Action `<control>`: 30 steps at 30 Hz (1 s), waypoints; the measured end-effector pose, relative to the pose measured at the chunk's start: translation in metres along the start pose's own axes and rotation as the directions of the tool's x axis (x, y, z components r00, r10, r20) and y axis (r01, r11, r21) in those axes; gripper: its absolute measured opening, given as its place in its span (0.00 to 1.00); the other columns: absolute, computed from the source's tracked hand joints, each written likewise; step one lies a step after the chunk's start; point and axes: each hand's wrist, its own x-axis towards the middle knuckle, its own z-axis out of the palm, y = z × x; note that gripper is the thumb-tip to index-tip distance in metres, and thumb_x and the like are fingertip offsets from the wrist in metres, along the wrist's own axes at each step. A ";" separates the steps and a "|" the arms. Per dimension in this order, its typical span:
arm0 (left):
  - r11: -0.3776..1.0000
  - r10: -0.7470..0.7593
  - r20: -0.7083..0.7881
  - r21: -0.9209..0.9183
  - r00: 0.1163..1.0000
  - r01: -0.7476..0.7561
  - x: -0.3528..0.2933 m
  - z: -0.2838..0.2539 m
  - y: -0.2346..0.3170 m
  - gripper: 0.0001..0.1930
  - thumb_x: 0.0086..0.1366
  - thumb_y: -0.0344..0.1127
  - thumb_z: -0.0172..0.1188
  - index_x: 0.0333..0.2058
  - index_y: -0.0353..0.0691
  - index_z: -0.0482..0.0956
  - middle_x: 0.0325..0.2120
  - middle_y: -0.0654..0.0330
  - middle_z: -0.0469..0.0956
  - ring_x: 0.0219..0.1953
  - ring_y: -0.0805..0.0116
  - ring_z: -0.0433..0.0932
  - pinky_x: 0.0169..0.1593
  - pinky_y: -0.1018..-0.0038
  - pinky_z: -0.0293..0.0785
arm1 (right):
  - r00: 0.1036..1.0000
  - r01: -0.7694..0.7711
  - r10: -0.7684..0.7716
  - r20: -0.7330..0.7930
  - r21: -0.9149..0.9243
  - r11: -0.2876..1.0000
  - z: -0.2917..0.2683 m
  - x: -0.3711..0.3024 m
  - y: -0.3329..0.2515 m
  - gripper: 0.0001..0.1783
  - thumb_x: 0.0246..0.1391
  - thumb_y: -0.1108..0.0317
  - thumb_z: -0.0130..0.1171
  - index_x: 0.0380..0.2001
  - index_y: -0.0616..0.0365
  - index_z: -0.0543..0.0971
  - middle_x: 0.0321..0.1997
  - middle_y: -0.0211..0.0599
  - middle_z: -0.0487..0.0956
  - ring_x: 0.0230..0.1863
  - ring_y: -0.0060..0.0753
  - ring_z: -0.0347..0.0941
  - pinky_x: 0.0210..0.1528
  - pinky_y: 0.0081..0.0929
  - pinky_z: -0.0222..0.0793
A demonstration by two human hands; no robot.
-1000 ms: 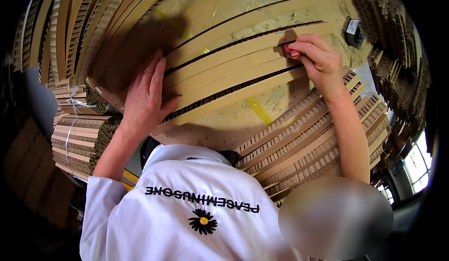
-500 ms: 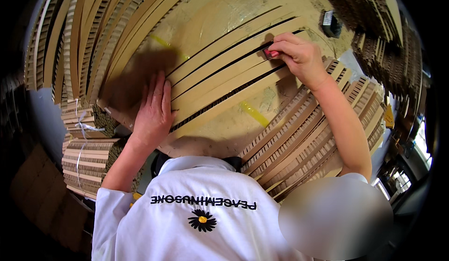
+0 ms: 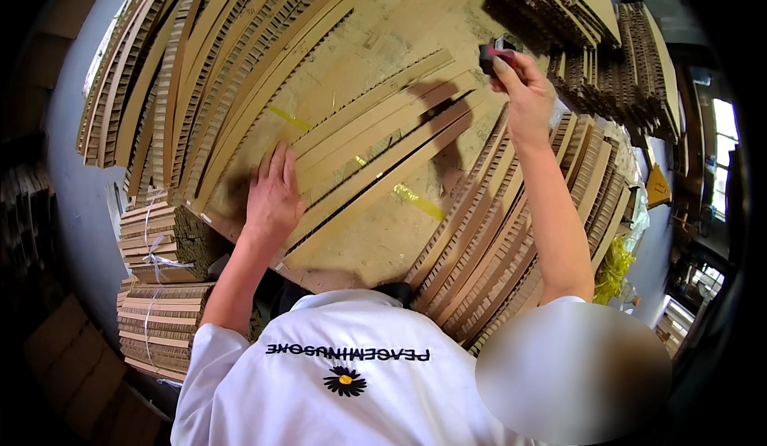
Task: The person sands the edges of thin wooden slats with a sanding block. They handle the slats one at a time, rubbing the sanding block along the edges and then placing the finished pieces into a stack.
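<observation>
My left hand [image 3: 274, 194] lies with its fingers stretched out over the left ends of several cardboard honeycomb strips [image 3: 375, 146]. These strips run slantwise across the worktable, with dark gaps between some of them. Beyond their right ends, my right hand [image 3: 527, 102] is raised and closed on a small red and black block [image 3: 487, 61]; its exact kind I cannot make out. Just behind the block a dark item with a pale top [image 3: 502, 43] shows, mostly hidden by the hand. A shadow from the right arm falls over the strips' right ends.
Long honeycomb strips stand in a curved row at the left [image 3: 216, 70]. More strips lie at the right [image 3: 519, 222], beside my right forearm. Tied bundles [image 3: 164, 322] sit at lower left. Dark stacked panels [image 3: 587, 14] rise at the far right. Yellow tape [image 3: 419, 202] marks the tabletop [image 3: 375, 246].
My right hand has lifted the block off the strips and carried it up to the dark item. My left hand stays on the left ends, while the strips lie arranged differently. The view has shifted.
</observation>
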 end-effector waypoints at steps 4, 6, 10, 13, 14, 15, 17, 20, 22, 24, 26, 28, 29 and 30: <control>0.998 -0.004 -0.173 -0.067 0.985 -0.008 0.009 0.017 -0.002 0.50 0.53 0.46 0.77 0.69 0.31 0.61 0.68 0.43 0.64 0.68 0.41 0.63 0.69 0.46 0.61 | 0.990 -0.139 0.140 -0.002 -0.075 0.987 -0.023 -0.023 -0.011 0.06 0.61 0.74 0.69 0.40 0.62 0.84 0.30 0.24 0.76 0.30 0.16 0.71 0.33 0.18 0.65; 0.989 -0.039 -0.246 -0.150 0.969 0.002 0.018 0.035 -0.004 0.51 0.49 0.45 0.79 0.68 0.33 0.64 0.62 0.43 0.69 0.62 0.41 0.67 0.65 0.48 0.64 | 0.988 -0.149 0.155 0.017 -0.186 0.971 -0.039 -0.035 -0.002 0.06 0.60 0.74 0.69 0.38 0.64 0.83 0.30 0.25 0.75 0.29 0.17 0.70 0.32 0.20 0.64; 0.978 -0.016 -0.290 -0.202 0.957 -0.045 0.005 -0.019 0.006 0.52 0.43 0.41 0.80 0.68 0.36 0.67 0.56 0.41 0.71 0.59 0.40 0.70 0.63 0.49 0.68 | 0.993 -0.097 0.108 0.052 -0.183 0.978 -0.041 -0.058 0.003 0.04 0.60 0.77 0.66 0.37 0.66 0.82 0.38 0.30 0.76 0.31 0.20 0.71 0.34 0.22 0.66; 0.995 -0.056 -0.548 -0.097 0.835 0.002 -0.027 -0.107 -0.014 0.50 0.43 0.37 0.79 0.67 0.34 0.69 0.54 0.44 0.74 0.56 0.44 0.72 0.61 0.52 0.70 | 0.984 -0.046 0.069 0.163 -0.137 0.989 -0.022 -0.060 -0.011 0.05 0.60 0.78 0.66 0.39 0.67 0.82 0.42 0.33 0.76 0.34 0.23 0.72 0.36 0.24 0.69; 0.993 -0.110 -0.596 -0.029 0.796 0.116 -0.025 -0.137 -0.024 0.47 0.44 0.35 0.78 0.66 0.33 0.70 0.53 0.44 0.75 0.55 0.45 0.74 0.60 0.55 0.72 | 0.979 -0.027 0.059 0.193 -0.161 0.987 -0.020 -0.057 -0.013 0.06 0.60 0.78 0.67 0.40 0.67 0.82 0.42 0.33 0.76 0.35 0.23 0.72 0.36 0.25 0.69; 0.983 -0.078 -0.689 0.069 0.721 0.172 -0.027 -0.157 -0.044 0.45 0.46 0.34 0.77 0.65 0.32 0.71 0.52 0.43 0.76 0.54 0.44 0.75 0.59 0.56 0.74 | 0.971 -0.009 0.047 0.234 -0.162 0.987 -0.016 -0.053 -0.015 0.06 0.60 0.77 0.67 0.40 0.66 0.82 0.43 0.33 0.76 0.35 0.24 0.72 0.37 0.25 0.69; 0.961 -0.064 -0.740 0.135 0.669 0.241 -0.019 -0.197 -0.081 0.43 0.49 0.37 0.79 0.64 0.30 0.71 0.50 0.44 0.76 0.53 0.46 0.75 0.60 0.54 0.74 | 0.971 -0.047 0.066 0.231 -0.090 0.995 -0.002 -0.048 -0.019 0.07 0.59 0.78 0.68 0.40 0.67 0.82 0.42 0.33 0.76 0.36 0.23 0.72 0.37 0.24 0.69; 0.896 -0.153 -0.737 0.177 0.658 0.407 0.004 -0.234 -0.133 0.45 0.53 0.46 0.77 0.66 0.31 0.69 0.56 0.44 0.75 0.60 0.47 0.73 0.64 0.54 0.72 | 0.969 -0.015 0.042 0.242 -0.113 0.994 0.007 -0.038 -0.006 0.07 0.57 0.77 0.69 0.38 0.67 0.82 0.39 0.32 0.77 0.36 0.24 0.73 0.39 0.24 0.70; 0.885 -0.140 -0.687 0.236 0.713 0.402 0.019 -0.235 -0.162 0.46 0.53 0.52 0.79 0.65 0.34 0.70 0.62 0.39 0.73 0.64 0.42 0.71 0.67 0.51 0.69 | 0.969 0.016 0.034 0.246 -0.199 0.980 0.015 -0.034 -0.002 0.07 0.57 0.73 0.69 0.37 0.65 0.83 0.35 0.34 0.79 0.36 0.28 0.74 0.41 0.25 0.70; 0.840 -0.020 -0.739 0.352 0.673 0.412 0.028 -0.213 -0.160 0.41 0.59 0.50 0.75 0.66 0.37 0.71 0.66 0.42 0.71 0.68 0.42 0.68 0.69 0.54 0.66 | 0.958 0.100 -0.010 0.286 -0.302 0.948 0.016 -0.029 -0.004 0.08 0.56 0.70 0.69 0.35 0.64 0.84 0.34 0.38 0.81 0.37 0.31 0.76 0.42 0.27 0.70; 0.936 0.053 -0.813 0.243 0.580 0.256 0.032 -0.193 -0.111 0.31 0.62 0.40 0.74 0.61 0.36 0.75 0.60 0.45 0.76 0.63 0.44 0.73 0.65 0.55 0.70 | 0.953 0.123 -0.009 0.303 -0.363 0.924 0.008 -0.027 0.000 0.07 0.55 0.71 0.69 0.35 0.64 0.85 0.34 0.36 0.80 0.37 0.29 0.76 0.43 0.25 0.69; 0.999 0.036 -0.715 0.053 0.698 0.003 0.022 -0.151 -0.042 0.36 0.59 0.39 0.75 0.63 0.36 0.71 0.60 0.46 0.74 0.62 0.43 0.72 0.64 0.53 0.70 | 0.960 0.058 0.042 0.276 -0.346 0.936 -0.009 -0.026 0.014 0.07 0.55 0.72 0.70 0.36 0.64 0.86 0.35 0.33 0.80 0.38 0.26 0.75 0.43 0.23 0.68; 0.995 0.071 -0.575 -0.012 0.815 -0.095 0.012 -0.116 -0.013 0.38 0.57 0.38 0.75 0.65 0.36 0.69 0.60 0.46 0.73 0.62 0.42 0.71 0.64 0.52 0.69 | 0.958 0.035 0.063 0.279 -0.332 0.943 -0.012 -0.026 0.019 0.07 0.55 0.73 0.70 0.37 0.64 0.85 0.36 0.31 0.80 0.39 0.25 0.75 0.44 0.22 0.68; 0.985 0.125 -0.438 -0.049 0.890 -0.163 0.005 -0.078 0.016 0.41 0.56 0.38 0.75 0.66 0.37 0.67 0.61 0.46 0.72 0.61 0.42 0.70 0.63 0.50 0.69 | 0.956 0.016 0.079 0.284 -0.317 0.948 -0.013 -0.025 0.023 0.07 0.55 0.74 0.70 0.37 0.65 0.85 0.37 0.30 0.80 0.40 0.24 0.74 0.44 0.22 0.68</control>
